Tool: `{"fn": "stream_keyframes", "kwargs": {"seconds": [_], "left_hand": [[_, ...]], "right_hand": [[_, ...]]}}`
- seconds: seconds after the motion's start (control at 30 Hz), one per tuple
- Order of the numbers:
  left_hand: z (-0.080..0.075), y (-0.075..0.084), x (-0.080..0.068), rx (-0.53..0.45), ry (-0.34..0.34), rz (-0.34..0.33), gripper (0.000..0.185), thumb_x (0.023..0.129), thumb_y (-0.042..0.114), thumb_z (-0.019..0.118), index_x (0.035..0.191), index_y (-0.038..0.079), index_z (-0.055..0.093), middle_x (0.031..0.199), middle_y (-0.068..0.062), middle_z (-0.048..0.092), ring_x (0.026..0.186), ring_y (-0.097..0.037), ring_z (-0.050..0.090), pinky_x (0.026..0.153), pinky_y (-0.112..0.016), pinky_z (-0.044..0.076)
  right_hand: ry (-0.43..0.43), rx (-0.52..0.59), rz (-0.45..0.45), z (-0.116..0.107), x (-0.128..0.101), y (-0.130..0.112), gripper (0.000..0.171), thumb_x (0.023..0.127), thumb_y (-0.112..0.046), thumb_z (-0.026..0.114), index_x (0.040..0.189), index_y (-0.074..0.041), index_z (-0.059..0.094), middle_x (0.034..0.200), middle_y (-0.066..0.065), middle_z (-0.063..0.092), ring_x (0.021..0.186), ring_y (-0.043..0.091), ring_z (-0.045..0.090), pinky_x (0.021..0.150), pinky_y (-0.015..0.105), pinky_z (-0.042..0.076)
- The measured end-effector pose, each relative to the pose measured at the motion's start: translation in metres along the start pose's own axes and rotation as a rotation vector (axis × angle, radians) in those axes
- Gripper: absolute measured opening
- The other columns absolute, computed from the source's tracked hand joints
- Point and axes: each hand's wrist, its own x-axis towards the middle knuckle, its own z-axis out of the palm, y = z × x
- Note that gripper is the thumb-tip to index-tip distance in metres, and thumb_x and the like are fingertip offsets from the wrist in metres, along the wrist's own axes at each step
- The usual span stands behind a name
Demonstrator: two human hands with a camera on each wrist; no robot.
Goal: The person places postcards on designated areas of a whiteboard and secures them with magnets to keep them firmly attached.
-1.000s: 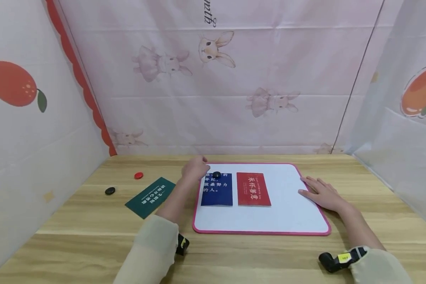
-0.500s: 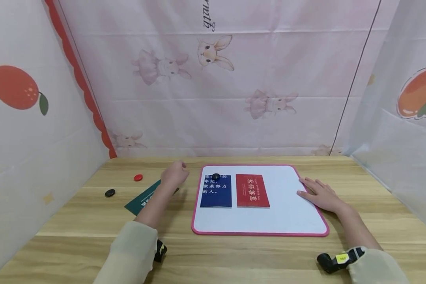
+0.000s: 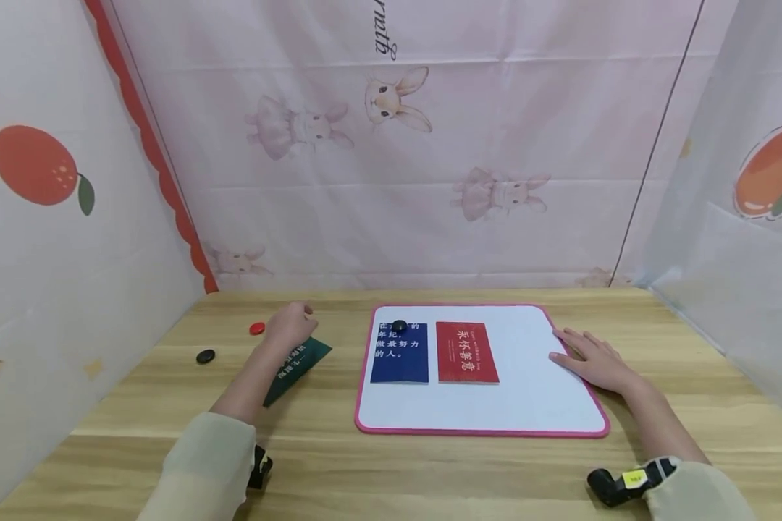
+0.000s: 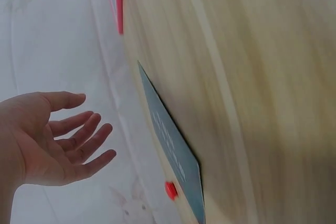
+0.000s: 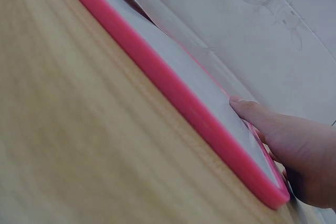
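Above the dark green card on the table, my left hand hovers with loosely bent fingers and holds nothing; the left wrist view shows a gap between that hand and the card. My right hand rests on the right edge of a pink-rimmed whiteboard, thumb on its surface. On the board lie a blue card, with a black round magnet near its top, and a red card.
A red round magnet and a second black magnet lie on the wooden table, left of the green card. Printed cloth walls in the back and both sides.
My left hand has moved left, away from the whiteboard's upper left corner, to above the green card. My right hand has stayed at the board's right edge.
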Motion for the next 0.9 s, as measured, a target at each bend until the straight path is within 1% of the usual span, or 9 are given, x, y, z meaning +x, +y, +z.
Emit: {"fn": "stream_keyframes", "kwargs": {"seconds": [0.1, 0.17, 0.23, 0.33, 0.47, 0.6, 0.73, 0.83, 0.9], "left_hand": [[-0.008, -0.01, -0.001, 0.023, -0.007, -0.003, 0.038, 0.09, 0.013, 0.052, 0.123, -0.006, 0.051, 0.11, -0.021, 0.058, 0.096, -0.033, 0.056, 0.068, -0.04, 0.048], [-0.013, -0.018, -0.002, 0.029, -0.01, -0.009, 0.038, 0.09, 0.013, 0.052, 0.123, -0.006, 0.05, 0.111, -0.023, 0.057, 0.098, -0.035, 0.055, 0.074, -0.045, 0.047], [-0.017, -0.027, -0.003, 0.027, -0.006, 0.0, 0.038, 0.091, 0.013, 0.051, 0.122, -0.008, 0.049, 0.111, -0.025, 0.056, 0.099, -0.036, 0.054, 0.078, -0.047, 0.045], [-0.023, -0.039, -0.006, 0.016, -0.006, 0.0, 0.038, 0.091, 0.012, 0.05, 0.121, -0.01, 0.048, 0.111, -0.027, 0.055, 0.098, -0.037, 0.054, 0.079, -0.048, 0.045], [-0.027, -0.055, -0.009, 0.023, -0.027, -0.025, 0.037, 0.091, 0.011, 0.051, 0.119, -0.013, 0.048, 0.11, -0.028, 0.053, 0.095, -0.037, 0.052, 0.08, -0.048, 0.045], [-0.029, -0.072, -0.007, 0.039, -0.048, -0.061, 0.037, 0.091, 0.013, 0.053, 0.118, -0.013, 0.048, 0.103, -0.027, 0.054, 0.087, -0.036, 0.051, 0.077, -0.046, 0.045], [-0.032, -0.09, -0.004, 0.024, -0.062, -0.09, 0.039, 0.091, 0.014, 0.052, 0.119, -0.013, 0.046, 0.108, -0.03, 0.051, 0.089, -0.037, 0.048, 0.08, -0.048, 0.044], [-0.037, -0.101, -0.004, 0.048, -0.073, -0.086, 0.04, 0.09, 0.013, 0.052, 0.119, -0.015, 0.046, 0.112, -0.033, 0.049, 0.091, -0.039, 0.048, 0.081, -0.051, 0.043], [-0.042, -0.108, -0.005, 0.072, -0.079, -0.079, 0.04, 0.089, 0.013, 0.053, 0.117, -0.016, 0.047, 0.109, -0.033, 0.051, 0.089, -0.038, 0.05, 0.079, -0.051, 0.044]], "right_hand": [[-0.004, -0.008, 0.0, -0.002, 0.002, -0.001, 0.074, 0.09, -0.049, 0.05, 0.141, 0.0, 0.03, 0.141, 0.032, 0.02, 0.127, 0.053, 0.005, 0.096, 0.067, -0.001], [-0.005, -0.013, 0.0, -0.003, 0.002, -0.002, 0.074, 0.089, -0.049, 0.05, 0.141, 0.0, 0.03, 0.142, 0.032, 0.019, 0.127, 0.053, 0.005, 0.096, 0.066, -0.001], [-0.004, -0.017, 0.0, -0.004, 0.003, -0.003, 0.074, 0.089, -0.049, 0.05, 0.141, 0.0, 0.03, 0.141, 0.032, 0.019, 0.127, 0.053, 0.005, 0.096, 0.067, -0.001], [-0.003, -0.019, -0.001, -0.005, 0.004, -0.004, 0.074, 0.089, -0.049, 0.05, 0.14, 0.001, 0.03, 0.141, 0.032, 0.02, 0.127, 0.053, 0.005, 0.096, 0.066, -0.001], [-0.003, -0.022, -0.003, -0.004, 0.004, -0.002, 0.074, 0.089, -0.05, 0.05, 0.14, 0.001, 0.031, 0.141, 0.032, 0.02, 0.127, 0.053, 0.004, 0.097, 0.066, -0.002], [-0.005, -0.02, 0.0, -0.003, 0.003, 0.0, 0.074, 0.09, -0.049, 0.05, 0.14, 0.001, 0.031, 0.141, 0.033, 0.02, 0.127, 0.054, 0.005, 0.097, 0.066, -0.002], [-0.004, -0.012, 0.0, -0.003, 0.001, 0.0, 0.073, 0.09, -0.049, 0.05, 0.14, 0.002, 0.031, 0.141, 0.033, 0.02, 0.127, 0.054, 0.005, 0.096, 0.066, -0.001], [-0.004, -0.011, 0.003, -0.003, 0.0, 0.0, 0.074, 0.09, -0.049, 0.05, 0.14, 0.002, 0.031, 0.14, 0.033, 0.02, 0.126, 0.054, 0.005, 0.096, 0.066, -0.001], [-0.005, -0.009, 0.003, -0.002, 0.0, 0.0, 0.074, 0.09, -0.049, 0.05, 0.14, 0.002, 0.031, 0.14, 0.033, 0.02, 0.126, 0.054, 0.005, 0.096, 0.066, -0.001]]}}
